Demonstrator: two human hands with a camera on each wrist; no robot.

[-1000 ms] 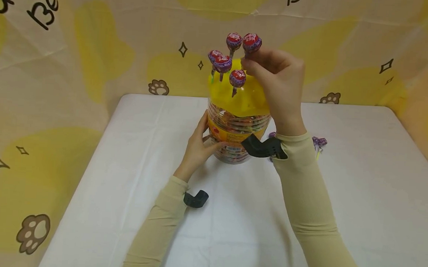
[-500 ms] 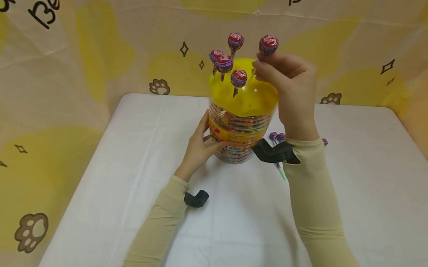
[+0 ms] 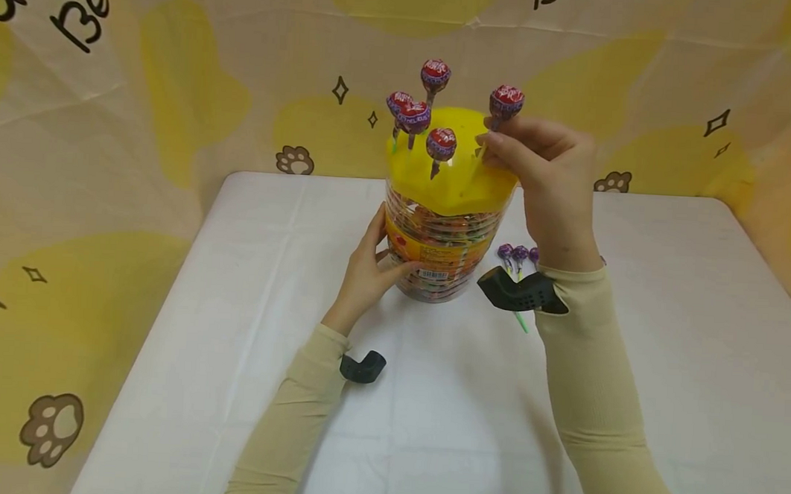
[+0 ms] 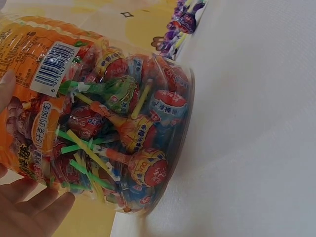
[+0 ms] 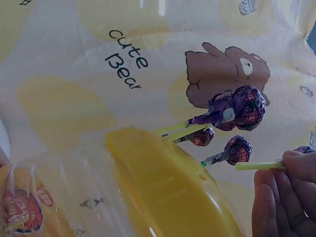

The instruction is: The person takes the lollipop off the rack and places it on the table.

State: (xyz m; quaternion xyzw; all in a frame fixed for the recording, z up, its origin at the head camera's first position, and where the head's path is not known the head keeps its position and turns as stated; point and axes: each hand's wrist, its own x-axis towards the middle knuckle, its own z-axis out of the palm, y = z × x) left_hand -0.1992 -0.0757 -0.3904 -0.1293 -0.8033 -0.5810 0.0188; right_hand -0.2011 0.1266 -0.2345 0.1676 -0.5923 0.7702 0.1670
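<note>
A clear plastic jar [image 3: 439, 242] with a yellow lid [image 3: 466, 187] and an orange label stands on the table, full of wrapped lollipops [image 4: 148, 168]. My left hand [image 3: 367, 275] holds the jar low on its left side, thumb across the front. Several purple-and-red lollipops [image 3: 441, 145] stand upright in the lid's left part. My right hand [image 3: 550, 177] pinches another lollipop [image 3: 507, 103] by its stick above the right of the lid. In the right wrist view the free end of its yellow stick [image 5: 254, 166] points toward the lid, apart from it.
More purple lollipops [image 3: 519, 255] lie on the white table [image 3: 286, 286] right of the jar, partly hidden by my right forearm. A yellow patterned cloth [image 3: 243, 82] hangs behind and beside the table. Black camera mounts [image 3: 362, 367] sit on both wrists.
My right hand has moved right with its lollipop, away from the ones in the lid, and has come slightly lower. The left hand and jar have stayed nearly still.
</note>
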